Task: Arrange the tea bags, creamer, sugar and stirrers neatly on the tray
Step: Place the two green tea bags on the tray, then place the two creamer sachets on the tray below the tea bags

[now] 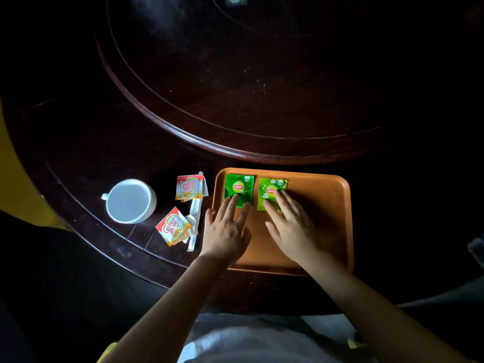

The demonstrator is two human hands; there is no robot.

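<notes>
Two green Lipton tea bags lie side by side at the far left of the orange tray (324,205). My left hand (227,229) lies flat with its fingertips on the left tea bag (238,186). My right hand (290,226) rests flat with fingers spread over the right tea bag (268,192). Off the tray, to its left, lie two Coffee mate creamer sachets, one farther (189,186) and one nearer (172,229), with white paper-wrapped stirrers or sugar sticks (195,218) between and under them.
A white cup (129,201) stands on the dark wooden table left of the sachets. A raised round turntable (235,150) rises just behind the tray. The table's curved front edge runs close below the tray.
</notes>
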